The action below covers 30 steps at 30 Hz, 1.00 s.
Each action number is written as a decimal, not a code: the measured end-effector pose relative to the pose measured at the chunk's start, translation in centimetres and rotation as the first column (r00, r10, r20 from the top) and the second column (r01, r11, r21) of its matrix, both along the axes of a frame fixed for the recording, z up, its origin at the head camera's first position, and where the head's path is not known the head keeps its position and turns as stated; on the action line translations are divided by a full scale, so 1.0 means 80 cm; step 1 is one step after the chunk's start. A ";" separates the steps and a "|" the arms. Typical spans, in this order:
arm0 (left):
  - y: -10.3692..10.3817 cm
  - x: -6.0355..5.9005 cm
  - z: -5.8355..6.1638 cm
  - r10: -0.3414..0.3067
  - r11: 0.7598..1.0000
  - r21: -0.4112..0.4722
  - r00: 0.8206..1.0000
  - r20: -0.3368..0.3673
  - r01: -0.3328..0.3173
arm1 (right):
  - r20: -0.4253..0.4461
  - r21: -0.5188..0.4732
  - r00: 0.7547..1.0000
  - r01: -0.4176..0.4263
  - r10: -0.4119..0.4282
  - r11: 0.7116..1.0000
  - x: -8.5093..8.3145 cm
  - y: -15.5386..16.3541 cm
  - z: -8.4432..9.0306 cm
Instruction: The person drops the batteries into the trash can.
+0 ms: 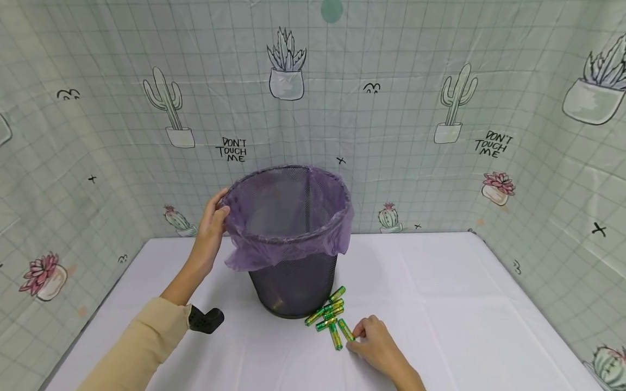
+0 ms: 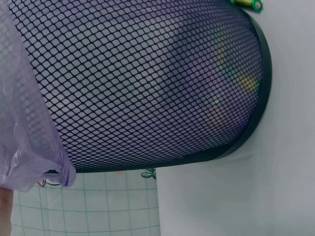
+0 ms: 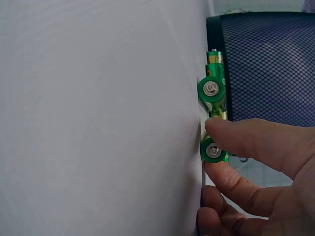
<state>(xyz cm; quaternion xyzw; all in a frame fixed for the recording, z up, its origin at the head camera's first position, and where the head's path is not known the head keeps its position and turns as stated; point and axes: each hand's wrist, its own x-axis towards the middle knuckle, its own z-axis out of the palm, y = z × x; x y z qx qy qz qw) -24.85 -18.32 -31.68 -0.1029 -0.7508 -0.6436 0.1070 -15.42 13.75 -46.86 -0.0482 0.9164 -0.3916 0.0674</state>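
Left hand point(image 1: 211, 228): fingers curled over the bin's left rim, gripping it.
Mesh bin point(image 1: 293, 282): upright mid-table, purple liner point(image 1: 288, 247) folded over its rim.
Right hand point(image 1: 379, 347): thumb and forefinger pinching one green battery point(image 1: 345, 329) near the table's front edge.
Other batteries point(image 1: 329, 312): clustered against the bin's base.
Table point(image 1: 440, 304): white cloth.

left hand point(image 1: 211, 225) holding the rim of the mesh bin point(image 1: 293, 282) with its purple liner point(image 1: 288, 239), right hand point(image 1: 376, 342) pinching one of the green batteries point(image 1: 330, 317) lying on the white table point(image 1: 464, 304)
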 end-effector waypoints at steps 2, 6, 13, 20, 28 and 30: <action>0.001 0.000 0.000 -0.004 1.000 0.002 1.000 -0.003 0.004 | 0.001 0.006 1.000 0.000 0.000 1.000 0.001 0.000 0.001; 0.002 0.000 0.000 -0.008 1.000 -0.003 1.000 0.003 0.008 | 0.007 0.030 1.000 0.013 -0.013 0.999 0.002 -0.002 0.004; 0.003 0.000 0.002 0.008 1.000 -0.014 1.000 0.024 -0.008 | -0.035 0.037 0.998 0.048 -0.047 0.998 0.002 -0.001 0.006; 0.002 -0.001 0.003 0.015 1.000 -0.008 1.000 0.024 -0.015 | -0.085 -0.020 0.993 0.074 -0.076 0.997 0.003 0.004 0.012; 0.001 0.000 0.000 0.002 1.000 0.004 1.000 0.012 -0.002 | -0.152 -0.043 0.983 0.099 -0.105 0.994 -0.001 0.011 0.039; 0.000 -0.001 0.001 0.000 1.000 0.002 1.000 0.006 0.000 | -0.180 -0.044 0.978 0.102 -0.108 0.994 -0.002 0.012 0.049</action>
